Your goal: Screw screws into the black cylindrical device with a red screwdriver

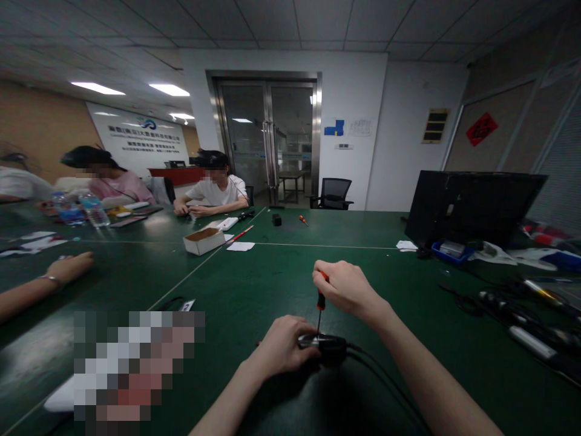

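Note:
My left hand point(284, 346) is closed around a small black device point(330, 349) with a silvery part on top, pressing it to the green table point(254, 284). Black cables point(376, 375) run from the device toward me. My right hand point(347, 287) grips the red and black handle of a small screwdriver point(321, 301), held upright with its thin shaft pointing down onto the device. The screwdriver's tip is hidden where it meets the device.
An open cardboard box point(203, 240), paper slips and another screwdriver point(242, 233) lie farther out. A black monitor point(472, 206), blue tray point(447, 251) and tools with cables point(521, 309) are at right. Two people sit across the table; another person's hand point(68, 266) rests at left.

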`<act>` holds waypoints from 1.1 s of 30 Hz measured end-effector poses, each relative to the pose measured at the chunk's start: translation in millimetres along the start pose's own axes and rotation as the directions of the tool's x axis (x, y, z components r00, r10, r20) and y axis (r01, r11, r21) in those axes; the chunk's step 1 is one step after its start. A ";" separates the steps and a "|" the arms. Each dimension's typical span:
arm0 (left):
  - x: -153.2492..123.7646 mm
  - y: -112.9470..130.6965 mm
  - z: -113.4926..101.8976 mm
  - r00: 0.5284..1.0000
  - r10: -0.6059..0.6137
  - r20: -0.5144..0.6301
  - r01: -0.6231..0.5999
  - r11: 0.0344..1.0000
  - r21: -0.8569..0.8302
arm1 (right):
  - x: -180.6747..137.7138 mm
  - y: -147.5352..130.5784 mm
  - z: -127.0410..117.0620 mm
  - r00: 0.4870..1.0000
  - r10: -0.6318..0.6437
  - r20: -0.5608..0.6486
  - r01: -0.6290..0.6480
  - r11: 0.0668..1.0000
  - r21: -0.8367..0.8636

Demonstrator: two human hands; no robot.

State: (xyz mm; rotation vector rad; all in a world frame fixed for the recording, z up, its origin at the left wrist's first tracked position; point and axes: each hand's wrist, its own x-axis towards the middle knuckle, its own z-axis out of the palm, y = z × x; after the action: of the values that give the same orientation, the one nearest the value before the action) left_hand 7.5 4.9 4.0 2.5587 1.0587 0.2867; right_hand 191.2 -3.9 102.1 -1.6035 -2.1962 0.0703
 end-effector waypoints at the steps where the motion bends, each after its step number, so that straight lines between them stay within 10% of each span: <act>1: 0.0 0.5 -0.5 1.000 -0.007 0.001 0.007 1.000 -0.008 | -0.7 -0.4 -1.7 1.000 0.002 0.008 -0.002 0.999 -0.039; 15: -0.9 -1.4 2.2 1.000 -0.008 -0.002 0.008 1.000 -0.012 | -4.3 8.1 -8.1 0.976 -0.214 0.048 0.198 0.954 0.223; 24: -0.6 0.9 -0.2 0.999 -0.029 0.016 0.029 1.000 0.004 | 13.7 9.4 21.9 0.945 -0.298 0.136 0.073 0.597 0.799; 27: 0.0 -0.6 1.0 1.000 -0.022 0.019 0.022 1.000 -0.002 | 11.7 4.7 21.5 0.978 -0.203 0.040 0.118 0.709 0.696; 30: 0.1 -1.2 1.5 1.000 -0.021 0.007 0.021 1.000 -0.001 | 5.1 -0.1 10.5 0.996 -0.083 -0.017 0.084 0.951 0.299; 33: -0.1 -0.7 0.9 0.999 -0.035 0.004 0.035 0.999 0.011 | -0.2 -3.8 -0.4 1.000 0.014 -0.009 -0.015 0.995 -0.095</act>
State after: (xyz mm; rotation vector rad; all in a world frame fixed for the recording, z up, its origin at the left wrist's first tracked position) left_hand 7.3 5.0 2.9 2.5462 1.1048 0.2667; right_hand 188.0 -5.5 103.5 -1.6673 -2.2119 -0.0369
